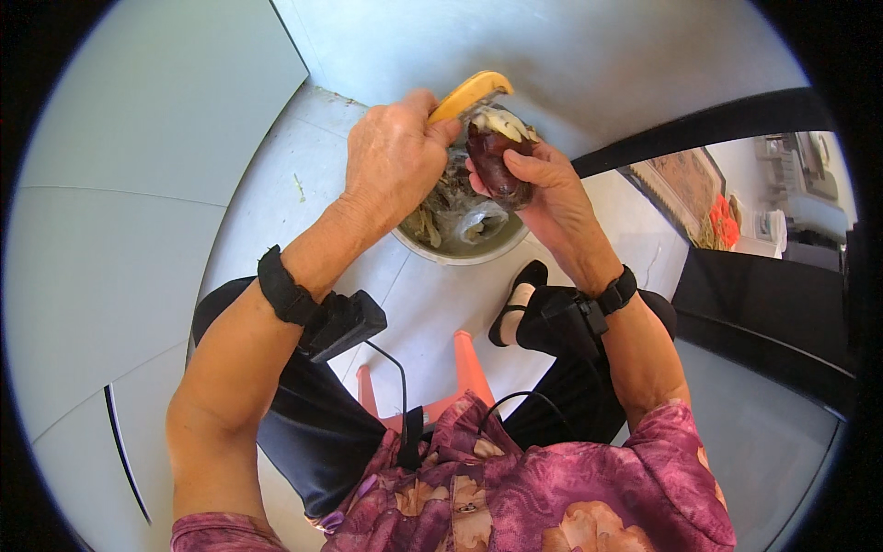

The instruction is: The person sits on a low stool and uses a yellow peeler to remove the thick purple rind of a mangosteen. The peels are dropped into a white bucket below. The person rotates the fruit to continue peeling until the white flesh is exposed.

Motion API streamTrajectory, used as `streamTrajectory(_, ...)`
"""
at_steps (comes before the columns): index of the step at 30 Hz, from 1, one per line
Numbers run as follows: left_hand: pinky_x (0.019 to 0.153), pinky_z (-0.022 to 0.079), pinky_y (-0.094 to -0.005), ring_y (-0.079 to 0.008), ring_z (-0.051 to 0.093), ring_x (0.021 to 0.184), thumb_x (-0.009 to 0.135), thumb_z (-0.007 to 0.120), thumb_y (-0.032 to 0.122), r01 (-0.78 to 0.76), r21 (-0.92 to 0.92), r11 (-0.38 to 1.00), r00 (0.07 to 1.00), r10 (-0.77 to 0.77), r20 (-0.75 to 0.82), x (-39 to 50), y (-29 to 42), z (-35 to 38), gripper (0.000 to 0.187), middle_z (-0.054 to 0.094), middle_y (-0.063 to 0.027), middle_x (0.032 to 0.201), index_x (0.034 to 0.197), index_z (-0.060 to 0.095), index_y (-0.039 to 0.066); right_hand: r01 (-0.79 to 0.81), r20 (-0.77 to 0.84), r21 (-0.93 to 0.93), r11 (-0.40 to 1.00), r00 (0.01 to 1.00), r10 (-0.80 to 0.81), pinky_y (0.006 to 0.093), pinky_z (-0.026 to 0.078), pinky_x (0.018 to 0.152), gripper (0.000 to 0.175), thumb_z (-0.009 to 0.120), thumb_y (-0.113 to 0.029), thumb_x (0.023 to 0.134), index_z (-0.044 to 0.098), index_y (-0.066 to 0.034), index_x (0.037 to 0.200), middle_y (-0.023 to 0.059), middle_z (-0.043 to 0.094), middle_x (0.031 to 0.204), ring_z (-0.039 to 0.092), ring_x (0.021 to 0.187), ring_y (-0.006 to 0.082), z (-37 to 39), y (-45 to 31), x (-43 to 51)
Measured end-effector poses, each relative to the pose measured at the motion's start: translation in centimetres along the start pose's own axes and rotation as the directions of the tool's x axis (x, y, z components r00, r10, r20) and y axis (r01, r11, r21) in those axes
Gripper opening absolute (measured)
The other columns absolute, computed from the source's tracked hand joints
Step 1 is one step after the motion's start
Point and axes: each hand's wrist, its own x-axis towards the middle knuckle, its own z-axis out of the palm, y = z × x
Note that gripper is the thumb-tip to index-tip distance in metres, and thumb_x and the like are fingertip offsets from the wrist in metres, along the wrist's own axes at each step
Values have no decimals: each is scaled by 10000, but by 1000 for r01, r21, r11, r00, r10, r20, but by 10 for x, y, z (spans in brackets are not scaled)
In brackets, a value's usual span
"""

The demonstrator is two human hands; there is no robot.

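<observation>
My left hand (pixel 397 148) grips a peeler by its yellow handle (pixel 472 93), over the upper end of a dark, glossy, reddish-brown vegetable. My right hand (pixel 552 183) holds this vegetable (pixel 493 159), which resembles an eggplant, with the thumb across its near side. Pale flesh or peel (pixel 503 123) shows at its top end. Whether the blade touches it, I cannot tell. Below both hands a round bin (pixel 452 260) stands on the floor, holding scraps (pixel 431 224) and a clear plastic bag (pixel 483 221). The hands hide part of the bin.
Pale panels (pixel 124 138) rise on the left, and a smooth grey surface (pixel 552 55) lies beyond the bin. An orange-pink stool (pixel 469 366) shows between my knees. Cables (pixel 400 372) run from black wrist devices (pixel 345 324). A dark-framed opening (pixel 759 186) is at right.
</observation>
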Motion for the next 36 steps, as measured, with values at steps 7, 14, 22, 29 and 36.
streamTrajectory(7, 629, 485, -468, -383, 638, 668, 875, 643, 245, 78, -66, 995, 997, -80, -23, -2, -4, 2, 260, 645, -191, 667, 889, 632, -15, 14, 1, 61, 998, 1000, -14, 421, 527, 961, 470, 606, -210, 954, 456, 65, 1304, 195, 590, 1202, 617, 1091, 316, -1, -4, -4)
streamTrajectory(14, 602, 487, -462, -390, 627, 648, 873, 649, 245, -56, -190, 980, 997, 65, 39, -9, 6, 6, 247, 632, -182, 660, 906, 622, 1, -3, 36, 149, 989, 999, -3, 471, 510, 973, 374, 537, -63, 915, 487, 13, 1278, 161, 585, 1207, 615, 1065, 294, 2, -2, -5)
streamTrajectory(22, 596, 475, -492, -403, 618, 651, 875, 639, 226, -200, -67, 977, 973, 206, 100, -12, 8, 11, 229, 624, -184, 656, 914, 575, 9, -37, 160, 236, 971, 987, -1, 544, 370, 1105, 461, 527, -31, 876, 444, 22, 1326, 158, 540, 1290, 517, 1235, 293, -1, -6, -4)
streamTrajectory(29, 600, 482, -477, -400, 620, 666, 865, 651, 221, -190, -5, 982, 981, 190, 27, -8, 5, 4, 222, 637, -194, 685, 931, 608, 13, -45, 157, 198, 979, 987, 14, 546, 374, 1102, 423, 513, -152, 942, 450, 39, 1315, 192, 545, 1290, 547, 1210, 304, -1, -10, -6)
streamTrajectory(36, 594, 478, -400, -289, 617, 606, 843, 679, 208, 137, -332, 933, 991, -129, 45, 1, 0, 0, 250, 635, -169, 663, 862, 650, -40, -85, 191, 285, 955, 981, 30, 552, 365, 1109, 477, 469, -179, 962, 389, 97, 1343, 280, 504, 1324, 522, 1228, 426, -2, -11, -4)
